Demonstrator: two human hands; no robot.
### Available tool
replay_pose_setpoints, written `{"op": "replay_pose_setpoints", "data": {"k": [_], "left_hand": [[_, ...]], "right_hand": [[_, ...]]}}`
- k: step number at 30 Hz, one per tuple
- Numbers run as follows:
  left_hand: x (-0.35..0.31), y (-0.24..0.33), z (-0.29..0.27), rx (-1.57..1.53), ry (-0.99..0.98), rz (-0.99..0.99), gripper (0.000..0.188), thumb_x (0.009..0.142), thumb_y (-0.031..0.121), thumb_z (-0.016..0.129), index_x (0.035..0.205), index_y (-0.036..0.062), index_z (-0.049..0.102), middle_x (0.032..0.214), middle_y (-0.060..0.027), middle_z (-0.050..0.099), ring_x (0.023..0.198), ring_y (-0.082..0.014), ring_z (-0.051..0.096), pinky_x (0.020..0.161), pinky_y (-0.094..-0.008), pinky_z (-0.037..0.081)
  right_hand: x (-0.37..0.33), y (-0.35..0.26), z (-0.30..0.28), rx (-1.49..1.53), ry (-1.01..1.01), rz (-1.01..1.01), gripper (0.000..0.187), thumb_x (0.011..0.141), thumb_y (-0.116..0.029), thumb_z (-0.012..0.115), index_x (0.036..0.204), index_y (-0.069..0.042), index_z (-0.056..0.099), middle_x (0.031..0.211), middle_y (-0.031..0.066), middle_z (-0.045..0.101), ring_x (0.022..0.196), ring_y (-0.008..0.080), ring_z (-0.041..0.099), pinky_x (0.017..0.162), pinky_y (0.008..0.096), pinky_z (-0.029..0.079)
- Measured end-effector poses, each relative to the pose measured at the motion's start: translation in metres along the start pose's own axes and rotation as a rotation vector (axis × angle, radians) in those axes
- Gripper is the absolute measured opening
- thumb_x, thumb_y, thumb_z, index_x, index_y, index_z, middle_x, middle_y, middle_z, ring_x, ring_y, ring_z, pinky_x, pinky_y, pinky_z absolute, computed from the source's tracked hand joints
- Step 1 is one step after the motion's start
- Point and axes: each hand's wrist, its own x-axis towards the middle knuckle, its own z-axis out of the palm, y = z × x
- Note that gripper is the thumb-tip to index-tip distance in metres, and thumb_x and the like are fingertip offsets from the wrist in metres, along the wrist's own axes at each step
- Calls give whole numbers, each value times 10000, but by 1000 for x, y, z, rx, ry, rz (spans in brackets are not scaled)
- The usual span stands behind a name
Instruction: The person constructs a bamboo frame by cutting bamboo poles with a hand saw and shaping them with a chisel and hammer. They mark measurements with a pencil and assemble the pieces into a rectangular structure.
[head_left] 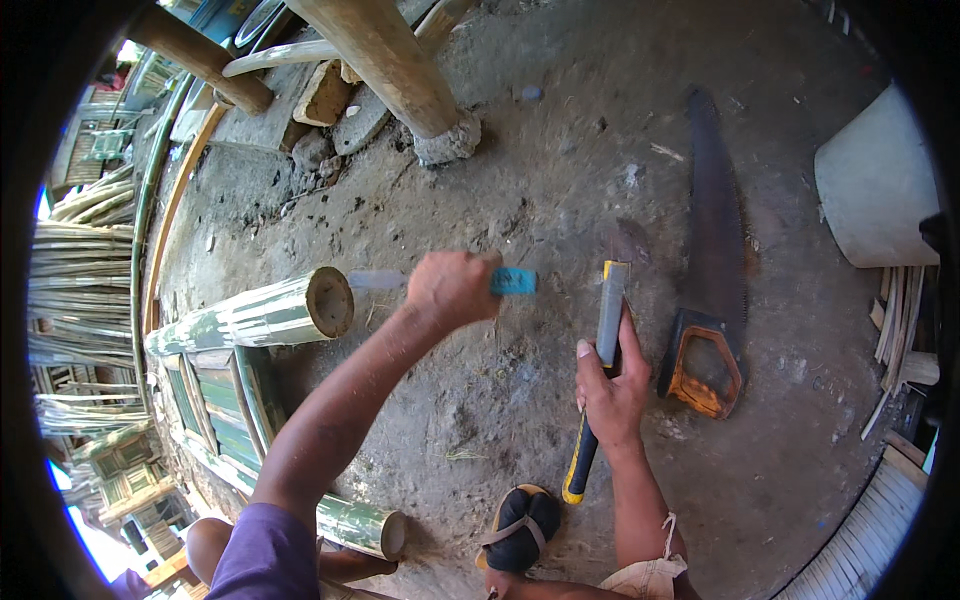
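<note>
My left hand (452,288) is closed around a teal-handled tool (514,281). The handle's end sticks out to the right of the fist. On the other side a pale, blurred flat blade (378,280) points toward the open end of a thick bamboo pole (250,315); its exact kind is unclear. My right hand (613,400) grips a long black-and-yellow-handled tool (580,458) around its middle. Its grey upper part (612,312) has yellow edging and rises above my fingers. I cannot make out what kind of tool it is.
A handsaw (715,220) with an orange-and-black handle lies right of my right hand. The bamboo frame (215,400) stands at left, with another pole end (390,535) near my sandalled foot (520,525). A wooden post (385,65) rises beyond; a pale bucket-like container (875,180) is far right.
</note>
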Motion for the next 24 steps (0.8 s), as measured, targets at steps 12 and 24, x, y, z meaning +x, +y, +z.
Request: {"op": "replay_pose_setpoints", "data": {"k": [12, 24], "left_hand": [[18, -48, 15, -15, 211, -121, 233, 752, 251, 707, 925, 125, 617, 729, -140, 676, 712, -373, 685, 644, -496, 539], [21, -55, 7, -39, 253, -115, 248, 786, 289, 682, 953, 111, 636, 773, -141, 700, 729, -356, 708, 665, -465, 573]], "right_hand": [[18, 4, 26, -11, -168, -66, 652, 956, -100, 570, 1537, 29, 303, 1486, 276, 452, 1255, 281, 573, 945, 361, 523], [47, -8, 36, 154, 126, 58, 700, 962, -134, 594, 1574, -46, 266, 1011, 129, 647, 769, 166, 642, 661, 314, 548]]}}
